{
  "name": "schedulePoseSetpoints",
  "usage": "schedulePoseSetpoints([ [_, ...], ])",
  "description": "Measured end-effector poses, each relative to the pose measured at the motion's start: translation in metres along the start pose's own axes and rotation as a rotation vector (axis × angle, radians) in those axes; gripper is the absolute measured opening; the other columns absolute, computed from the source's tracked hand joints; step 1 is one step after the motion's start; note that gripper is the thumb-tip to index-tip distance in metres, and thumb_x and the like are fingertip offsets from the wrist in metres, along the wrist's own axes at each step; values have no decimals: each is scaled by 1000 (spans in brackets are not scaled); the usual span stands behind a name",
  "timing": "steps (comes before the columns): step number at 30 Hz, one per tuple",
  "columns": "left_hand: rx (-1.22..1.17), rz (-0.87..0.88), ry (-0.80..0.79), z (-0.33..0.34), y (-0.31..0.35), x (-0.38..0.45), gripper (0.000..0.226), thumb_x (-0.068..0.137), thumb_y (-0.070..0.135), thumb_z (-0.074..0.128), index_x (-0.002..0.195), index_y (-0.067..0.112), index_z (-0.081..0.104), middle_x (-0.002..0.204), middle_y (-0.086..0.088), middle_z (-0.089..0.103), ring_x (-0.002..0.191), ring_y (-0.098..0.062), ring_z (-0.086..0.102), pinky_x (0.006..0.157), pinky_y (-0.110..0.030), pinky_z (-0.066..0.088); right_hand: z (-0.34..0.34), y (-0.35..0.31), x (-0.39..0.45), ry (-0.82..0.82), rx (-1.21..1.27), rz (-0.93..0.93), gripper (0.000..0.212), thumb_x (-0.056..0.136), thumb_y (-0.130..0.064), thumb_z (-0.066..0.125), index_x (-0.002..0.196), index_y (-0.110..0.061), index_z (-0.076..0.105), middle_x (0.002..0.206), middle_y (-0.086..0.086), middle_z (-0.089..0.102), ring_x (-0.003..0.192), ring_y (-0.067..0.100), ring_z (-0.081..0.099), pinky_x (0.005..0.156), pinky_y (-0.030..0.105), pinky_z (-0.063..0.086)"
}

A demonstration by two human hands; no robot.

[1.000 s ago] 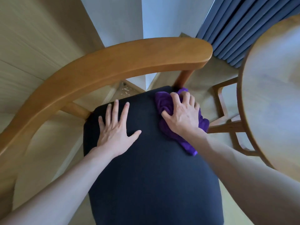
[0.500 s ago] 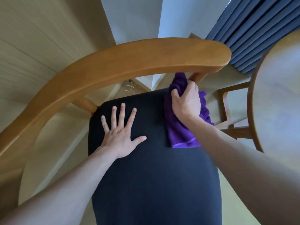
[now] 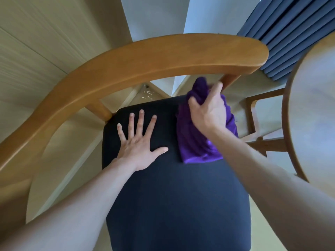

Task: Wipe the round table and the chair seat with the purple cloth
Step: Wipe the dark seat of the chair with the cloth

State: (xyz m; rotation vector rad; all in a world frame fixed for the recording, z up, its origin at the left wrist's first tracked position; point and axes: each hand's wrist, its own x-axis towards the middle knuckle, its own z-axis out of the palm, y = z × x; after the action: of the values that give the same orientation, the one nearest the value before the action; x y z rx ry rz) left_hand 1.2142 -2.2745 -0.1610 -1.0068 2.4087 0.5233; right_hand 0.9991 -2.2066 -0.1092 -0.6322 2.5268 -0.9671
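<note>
— What's the right hand (image 3: 208,113) doing?

— Its fingers are curled round a bunch of the cloth (image 3: 197,142), gripping it at the top. The rest of the cloth hangs down from the fist, and its lower hem lies on the seat (image 3: 172,196), near the far right corner. My guess is the cloth is bunched like that so it can be lifted and set down afresh, or carried off, rather than dragged flat.

— And the left hand (image 3: 139,142)?

— Flat on the seat, fingers straight and spread, holding nothing. It sits just beside the cloth, not touching it. It looks like a brace: the person leans over the chair, and a planted palm would steady both body and chair while the other hand works.

— Where does the cloth sit against the chair?

— Its upper end is up near the post under the right end of the curved backrest (image 3: 145,58). Whether it touches the post I cannot tell; that part is blurred.

— And the table (image 3: 311,105)?

— At the right edge, beside the chair, well apart from both hands. Only part of its round top shows, so whether it has been wiped I cannot judge.
</note>
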Motion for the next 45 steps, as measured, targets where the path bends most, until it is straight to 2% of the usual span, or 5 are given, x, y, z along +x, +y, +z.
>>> schedulePoseSetpoints([
  [6,2,-1,19,2,-1,0,106,76,95,17,148,42,-40,151,4,-56,140,-25,-51,115,-66,-19,34,16,-16,-300,-579,-298,77,91,-67,47,156,-31,28,161,9,29,149,35,21,119,52,19],
  [24,-11,13,31,5,-2,1,105,75,95,13,148,42,-40,152,3,-55,141,-26,-50,112,-64,-24,18,1,-7,-163,-378,16,53,88,-47,59,131,-19,44,123,8,44,103,39,62,72,38,41],
  [32,-70,39,21,0,-4,0,108,86,81,42,150,45,-37,153,4,-54,142,-26,-49,115,-66,-21,16,17,-73,-558,-602,-600,63,83,-54,60,135,-23,46,114,3,50,88,31,65,57,34,44],
  [38,-30,21,34,3,-4,1,105,77,95,18,149,43,-39,154,4,-53,142,-25,-49,113,-64,-23,-1,22,-6,-122,-371,100,55,88,-49,57,135,-22,45,126,6,45,96,34,60,68,36,41],
  [45,-62,39,0,0,-5,0,109,87,68,48,148,44,-39,152,4,-55,141,-26,-51,116,-68,-20,25,2,-83,-677,-579,-477,66,86,-50,60,142,-19,42,123,5,51,94,34,63,64,34,43],
])
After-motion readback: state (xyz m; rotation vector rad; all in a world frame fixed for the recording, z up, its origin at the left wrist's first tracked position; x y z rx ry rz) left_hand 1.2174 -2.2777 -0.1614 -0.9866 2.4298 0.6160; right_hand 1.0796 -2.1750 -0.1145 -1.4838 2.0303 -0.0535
